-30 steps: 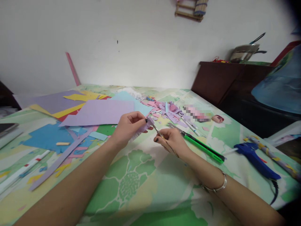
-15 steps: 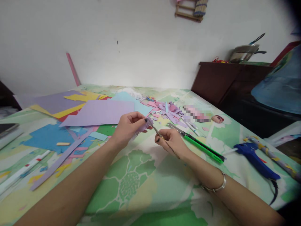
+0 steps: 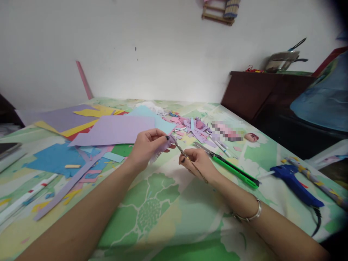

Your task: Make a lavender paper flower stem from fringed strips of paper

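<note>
A purple paper strip (image 3: 164,146), its lower edge cut into a fine fringe, sits at the middle of the scene, held up above the tablecloth (image 3: 160,221). The left hand (image 3: 145,148) is closed on it, reaching in from 8 o'clock with the thumb pressed on top and the fingers curled around behind, so part of the strip is hidden. The right hand (image 3: 200,163), at about 4 o'clock from the strip, grips a pair of scissors (image 3: 181,149) with bent fingers, the thumb on the near side. The blades point toward 10 o'clock and meet the strip beside the left thumb; how far apart they stand cannot be told. The right forearm comes in from 4 o'clock, a bracelet (image 3: 257,213) at its wrist.

Just behind the right hand lies a green cutter (image 3: 236,171), its front end partly beyond the knuckles. A pile of paper scraps (image 3: 198,128) lies at 2 o'clock from the strip. At 11 o'clock is a light blue sheet (image 3: 149,117), partly covered by a purple sheet (image 3: 116,128) at 10 o'clock, which lies close behind the left hand. Farther out, a blue sheet (image 3: 54,159) lies at 9 o'clock, and a long purple band (image 3: 65,190) slants across between 8 and 9. Well off between 3 and 4 o'clock rests a blue glue gun (image 3: 297,185).
</note>
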The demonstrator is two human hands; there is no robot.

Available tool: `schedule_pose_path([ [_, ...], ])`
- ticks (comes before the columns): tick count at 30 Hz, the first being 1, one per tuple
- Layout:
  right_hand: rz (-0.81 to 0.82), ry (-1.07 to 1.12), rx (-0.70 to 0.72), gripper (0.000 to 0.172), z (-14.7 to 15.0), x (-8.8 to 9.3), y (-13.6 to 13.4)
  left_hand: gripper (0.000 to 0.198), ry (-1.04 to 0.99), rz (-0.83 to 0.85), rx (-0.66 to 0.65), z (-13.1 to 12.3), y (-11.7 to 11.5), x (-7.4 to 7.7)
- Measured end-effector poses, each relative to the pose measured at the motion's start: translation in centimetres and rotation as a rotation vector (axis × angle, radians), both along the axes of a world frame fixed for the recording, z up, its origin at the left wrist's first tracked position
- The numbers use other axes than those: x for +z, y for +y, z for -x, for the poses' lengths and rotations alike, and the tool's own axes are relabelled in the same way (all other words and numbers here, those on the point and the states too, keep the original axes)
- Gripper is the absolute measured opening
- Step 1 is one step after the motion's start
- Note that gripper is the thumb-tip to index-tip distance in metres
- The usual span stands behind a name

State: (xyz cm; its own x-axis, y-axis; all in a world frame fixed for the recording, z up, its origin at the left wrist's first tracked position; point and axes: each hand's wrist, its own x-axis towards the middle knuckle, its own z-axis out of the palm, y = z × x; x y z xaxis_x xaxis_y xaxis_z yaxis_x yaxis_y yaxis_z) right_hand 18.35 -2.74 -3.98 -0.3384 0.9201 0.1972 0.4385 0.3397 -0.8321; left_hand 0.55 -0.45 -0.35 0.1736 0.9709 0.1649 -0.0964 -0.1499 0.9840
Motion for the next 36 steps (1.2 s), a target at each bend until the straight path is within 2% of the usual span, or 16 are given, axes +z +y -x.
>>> schedule_pose_path([
  [13, -0.024, -0.033, -0.040, 0.036, 0.08, 0.16, 0.03, 0.019, 0.017, -0.038, -0.051, -0.03, 0.08, -0.35],
  [36, -0.070, -0.083, -0.061, 0.039, 0.13, 0.19, 0.26, 0.015, -0.008, -0.053, -0.057, -0.03, 0.24, -0.48],
])
